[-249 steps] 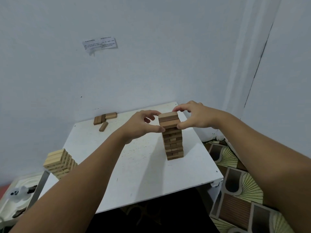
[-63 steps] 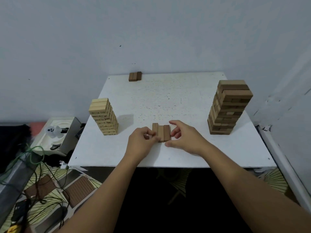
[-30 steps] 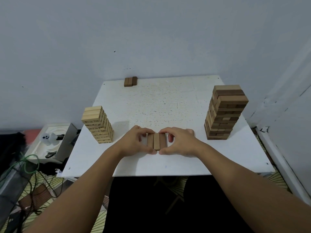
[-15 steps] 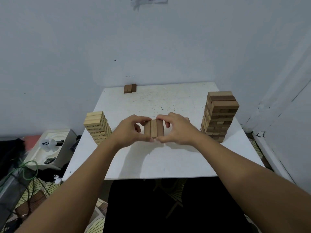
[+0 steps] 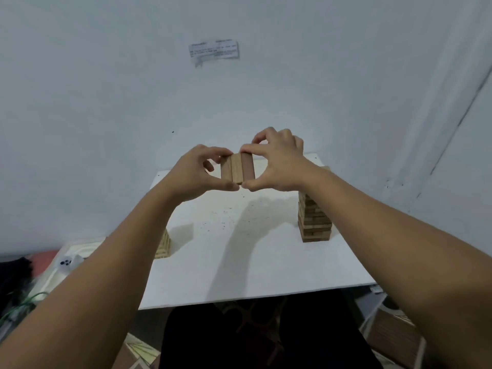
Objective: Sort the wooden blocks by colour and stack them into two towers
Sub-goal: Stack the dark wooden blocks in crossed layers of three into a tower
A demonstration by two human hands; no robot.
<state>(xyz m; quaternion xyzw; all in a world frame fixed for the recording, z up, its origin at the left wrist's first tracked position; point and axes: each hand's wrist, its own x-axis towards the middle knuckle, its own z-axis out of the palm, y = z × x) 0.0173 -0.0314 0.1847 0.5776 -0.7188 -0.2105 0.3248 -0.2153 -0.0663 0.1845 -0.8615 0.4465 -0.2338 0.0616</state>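
Three brown wooden blocks (image 5: pixel 237 168) lie side by side as one flat row, held in the air above the white table (image 5: pixel 239 265). My left hand (image 5: pixel 198 173) pinches the row's left side and my right hand (image 5: pixel 277 162) pinches its right side. The dark brown tower (image 5: pixel 314 222) stands at the table's right, its top hidden behind my right forearm. Only the lower corner of the light tower (image 5: pixel 163 245) shows at the table's left edge, behind my left forearm.
A grey wall with a taped paper note (image 5: pixel 213 51) rises behind the table. Left of the table, on the floor, sit a white box (image 5: pixel 66 262) and cables. Patterned floor mats lie below and to the right.
Both hands have lifted the row of three brown blocks higher above the table and slightly right. The view has tilted up, and my forearms now cover most of both towers.
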